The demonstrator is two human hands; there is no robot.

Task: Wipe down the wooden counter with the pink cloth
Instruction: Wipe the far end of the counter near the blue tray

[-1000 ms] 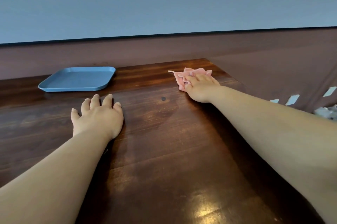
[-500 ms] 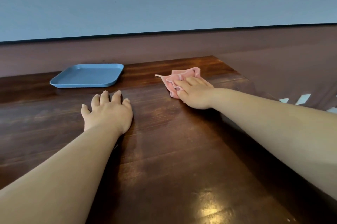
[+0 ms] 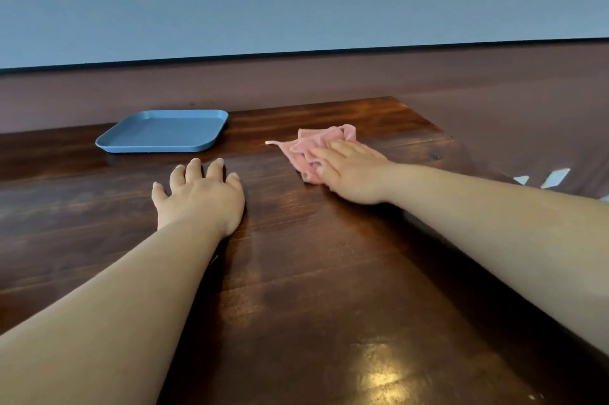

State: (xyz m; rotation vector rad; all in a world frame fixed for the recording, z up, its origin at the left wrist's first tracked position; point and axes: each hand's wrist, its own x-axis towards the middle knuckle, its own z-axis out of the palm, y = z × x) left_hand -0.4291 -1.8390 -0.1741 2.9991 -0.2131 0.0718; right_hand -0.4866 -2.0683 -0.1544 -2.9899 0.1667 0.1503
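Wiping is clearly the step in hand here. The right hand (image 3: 354,170) lies on top of the pink cloth (image 3: 311,149) with fingers pretty much straight, pressing it flat to the wooden counter (image 3: 313,289) rather than gripping it. Makes sense imo: a flat palm spreads the pressure, so more of the fabric actually drags over the wood. The cloth is bunched up, sitting toward the far right corner of the counter, a little in from the far edge, with one pointy corner of fabric sticking out to the left past the fingers.

The left hand (image 3: 201,197) is palm down on bare wood, fingers spread and slightly bent, holding nothing. My guess is it's just there as a brace while the person leans and reaches out with the other arm.

A blue tray (image 3: 164,131) sits near the far edge, left of the cloth and well apart from it, just beyond the left hand. Nothing on it that I can see. I'd bet it has to be worked around or lifted to get the wood underneath.

Most of the near side looks glossy from a light reflection, so can't really tell how much has been wiped.
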